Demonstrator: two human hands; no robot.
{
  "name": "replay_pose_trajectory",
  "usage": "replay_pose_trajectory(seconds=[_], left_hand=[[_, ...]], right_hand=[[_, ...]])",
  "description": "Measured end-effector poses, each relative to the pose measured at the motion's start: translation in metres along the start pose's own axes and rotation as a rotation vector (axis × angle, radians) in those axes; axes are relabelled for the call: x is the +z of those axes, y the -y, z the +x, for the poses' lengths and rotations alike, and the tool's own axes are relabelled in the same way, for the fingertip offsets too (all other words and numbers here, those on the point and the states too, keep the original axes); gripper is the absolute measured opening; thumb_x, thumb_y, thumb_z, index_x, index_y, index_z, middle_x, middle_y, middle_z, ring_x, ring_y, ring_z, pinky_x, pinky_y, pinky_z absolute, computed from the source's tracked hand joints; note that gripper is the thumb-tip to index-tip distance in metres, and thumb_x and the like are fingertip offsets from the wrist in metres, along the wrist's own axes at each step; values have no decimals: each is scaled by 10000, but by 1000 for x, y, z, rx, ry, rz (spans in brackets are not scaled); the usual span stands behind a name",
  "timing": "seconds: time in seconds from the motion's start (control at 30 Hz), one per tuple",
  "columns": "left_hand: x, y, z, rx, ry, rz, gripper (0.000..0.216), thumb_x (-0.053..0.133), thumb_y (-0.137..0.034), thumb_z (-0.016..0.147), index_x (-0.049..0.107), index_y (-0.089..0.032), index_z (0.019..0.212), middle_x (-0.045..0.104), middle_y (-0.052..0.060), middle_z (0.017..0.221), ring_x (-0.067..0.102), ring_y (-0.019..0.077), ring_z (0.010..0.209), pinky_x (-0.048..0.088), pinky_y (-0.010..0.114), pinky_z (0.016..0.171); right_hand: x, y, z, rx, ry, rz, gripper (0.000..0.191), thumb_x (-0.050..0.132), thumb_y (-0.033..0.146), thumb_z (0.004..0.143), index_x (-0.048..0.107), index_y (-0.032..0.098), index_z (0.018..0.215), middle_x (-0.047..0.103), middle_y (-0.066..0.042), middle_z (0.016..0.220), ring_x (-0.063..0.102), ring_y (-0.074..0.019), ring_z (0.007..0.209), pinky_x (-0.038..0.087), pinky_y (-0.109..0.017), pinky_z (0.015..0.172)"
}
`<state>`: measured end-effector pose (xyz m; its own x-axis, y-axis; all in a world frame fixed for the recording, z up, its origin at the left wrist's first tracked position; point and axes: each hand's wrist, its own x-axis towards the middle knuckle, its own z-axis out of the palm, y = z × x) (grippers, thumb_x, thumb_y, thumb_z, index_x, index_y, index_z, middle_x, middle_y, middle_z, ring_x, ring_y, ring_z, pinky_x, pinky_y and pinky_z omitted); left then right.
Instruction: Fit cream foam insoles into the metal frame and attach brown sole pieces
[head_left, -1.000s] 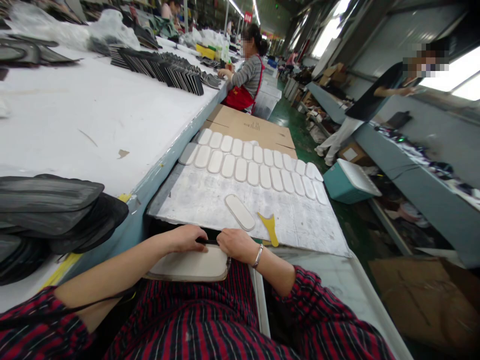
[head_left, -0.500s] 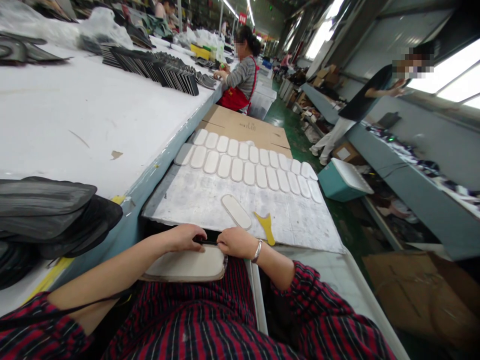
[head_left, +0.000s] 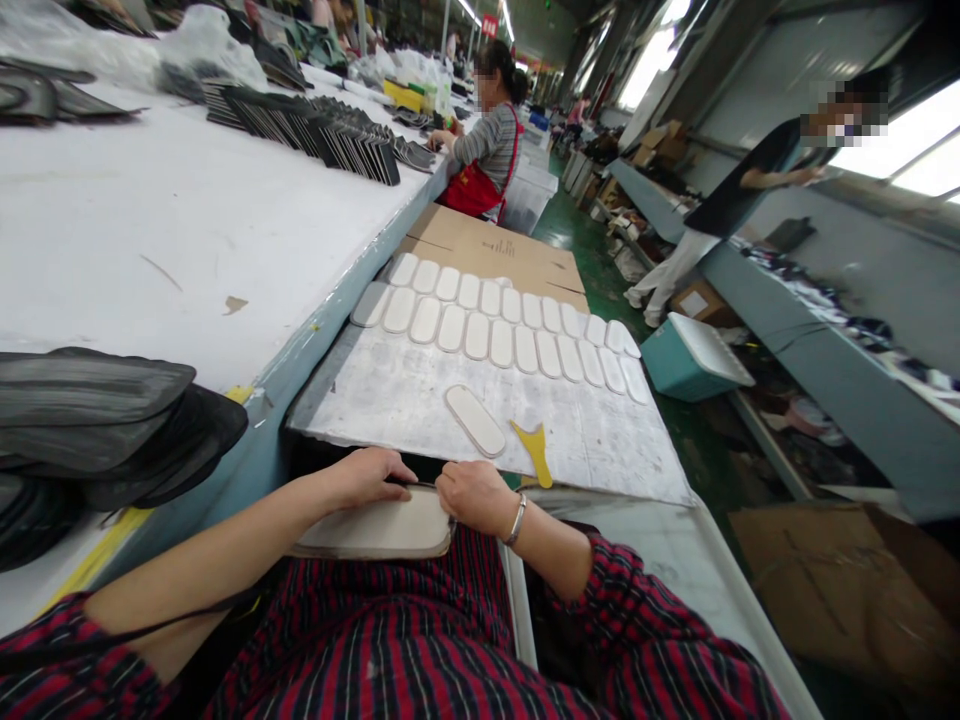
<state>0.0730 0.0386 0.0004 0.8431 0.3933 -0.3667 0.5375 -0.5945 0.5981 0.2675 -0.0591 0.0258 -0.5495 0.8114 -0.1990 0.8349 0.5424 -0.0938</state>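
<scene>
Low in front of my body lies a white oval panel with rounded ends, on what look like more layers. My left hand grips its far edge, thumb on top and fingers partly hidden behind. At the far right corner of the same panel, my right hand is closed, fingertips pinched on the edge; exactly what lies between them is hidden. On the pale board beyond, a single white oval piece lies aslant. Right of it is a yellow forked tool.
Two rows of white oval pieces cover the board's far part, with cardboard behind. Dark panels are piled on the white table at left. A co-worker sits ahead; another person stands right, near a teal bin.
My right hand has turned slightly at the panel's corner, its fingers more upright. My left hand keeps its grip, and the view has shifted a little.
</scene>
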Motion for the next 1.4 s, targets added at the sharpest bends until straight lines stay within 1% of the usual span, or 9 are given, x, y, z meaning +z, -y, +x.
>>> replay_pose_trajectory(seconds=[0.07, 0.17, 0.3, 0.4, 0.47, 0.57, 0.77, 1.13, 1.4], left_hand=[[0, 0, 0, 4, 3, -2, 326, 580, -346, 759, 658, -278, 1068, 671, 25, 942, 588, 199, 868, 405, 238, 744], [-2, -1, -2, 17, 5, 0, 325, 572, -345, 767, 654, -283, 1075, 671, 23, 940, 585, 195, 869, 404, 235, 745], [-3, -2, -4, 66, -14, -9, 317, 551, -317, 774, 659, -267, 1068, 668, 22, 945, 582, 185, 866, 404, 229, 751], [-3, -1, -2, 81, -18, -23, 306, 552, -300, 762, 668, -269, 1044, 665, 14, 930, 583, 181, 853, 406, 227, 745], [-3, -1, 0, 81, -18, -17, 302, 559, -296, 753, 672, -268, 1032, 662, 14, 932, 582, 185, 864, 407, 232, 749], [-2, -2, 2, 66, -22, 14, 293, 566, -290, 745, 676, -259, 1015, 663, 19, 936, 583, 197, 878, 409, 245, 761], [3, -5, -3, 34, -91, 42, 371, 562, -260, 758, 617, -253, 1126, 646, 35, 1016, 574, 207, 937, 411, 270, 807], [5, -2, -6, 164, -84, 132, 295, 513, -343, 839, 618, -348, 1115, 653, 0, 973, 576, 170, 883, 368, 255, 774], [7, -3, -8, 145, -127, 202, 277, 488, -392, 854, 623, -374, 1095, 653, -8, 964, 548, 172, 857, 329, 284, 765]], right_hand=[[0, -8, 1, -12, 1, 126, 238, 395, 236, 909, 597, 124, 851, 602, -95, 849, 558, -181, 786, 405, -281, 667], [6, -24, 10, 102, 19, 615, 319, 359, 291, 936, 622, 120, 884, 634, -85, 867, 578, -160, 832, 424, -267, 732], [21, -36, 23, 231, 83, 977, 421, 239, 273, 967, 621, 96, 977, 663, -71, 863, 608, -113, 743, 451, -215, 653], [24, -34, 21, 151, 27, 909, 280, 478, 358, 885, 648, 141, 937, 661, -25, 834, 589, -117, 739, 425, -200, 647], [20, -31, 17, 68, -39, 742, 185, 543, 297, 841, 660, 167, 900, 652, -4, 824, 570, -113, 755, 397, -199, 675], [14, -24, 12, 27, -71, 434, 172, 487, 188, 842, 657, 165, 824, 636, -15, 812, 548, -118, 766, 366, -213, 685], [19, -11, 8, -56, -145, 66, 214, 414, 243, 896, 577, 155, 789, 572, -37, 782, 492, -142, 691, 328, -263, 620], [0, -3, 3, -199, -26, -53, 138, 421, 164, 899, 546, 119, 864, 536, -74, 819, 471, -179, 719, 365, -310, 622], [-3, 18, -7, -145, -31, -118, 188, 383, 118, 868, 550, 66, 936, 519, -123, 856, 463, -225, 782, 375, -369, 651]])
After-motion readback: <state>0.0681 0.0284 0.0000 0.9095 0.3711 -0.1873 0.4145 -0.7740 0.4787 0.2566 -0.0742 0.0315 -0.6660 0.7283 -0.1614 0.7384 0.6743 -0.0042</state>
